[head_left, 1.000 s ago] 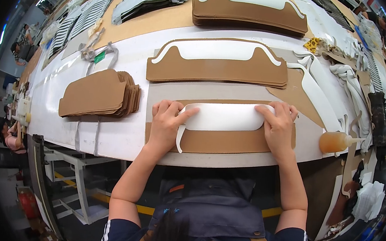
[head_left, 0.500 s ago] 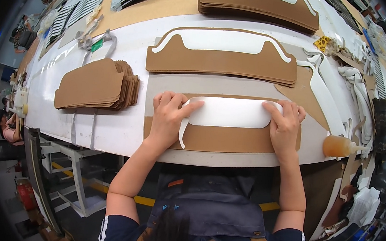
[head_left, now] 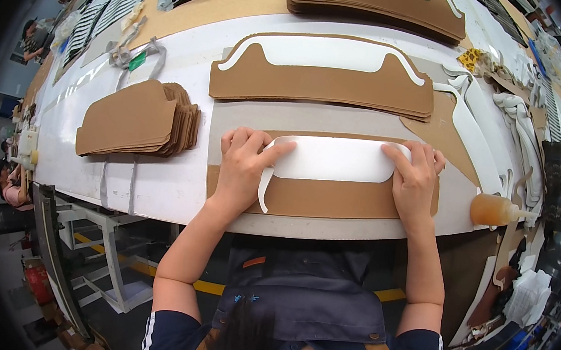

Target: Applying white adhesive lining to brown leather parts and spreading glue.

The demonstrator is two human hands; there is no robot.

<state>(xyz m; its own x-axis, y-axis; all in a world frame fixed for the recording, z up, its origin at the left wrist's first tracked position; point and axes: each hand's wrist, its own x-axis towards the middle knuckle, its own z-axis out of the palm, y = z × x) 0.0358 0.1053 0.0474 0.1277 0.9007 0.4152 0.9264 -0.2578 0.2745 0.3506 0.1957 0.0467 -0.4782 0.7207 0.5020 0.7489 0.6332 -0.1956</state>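
A white curved strip (head_left: 335,160) with rounded corners and narrow tails lies over a long brown panel (head_left: 338,201) at the table's near edge. My left hand (head_left: 245,162) is closed at the strip's left end, thumb on top. One thin tail hangs loose beside that thumb. At the other end my right hand (head_left: 416,177) grips the strip the same way, with its fingers curled at the panel's far edge. The strip's right tail is hidden by this hand. Beyond them sits a stack of brown panels (head_left: 321,90), its top one bearing a similar white strip (head_left: 324,52).
To the left is a pile of smaller brown pieces (head_left: 128,122). A bottle of amber liquid (head_left: 491,211) lies at the right, near loose white strips (head_left: 474,135). Another brown stack (head_left: 375,13) stands at the back. People work far left.
The whole view has shifted slightly. Both hands keep their hold at the two ends of the white strip, with hardly any movement.
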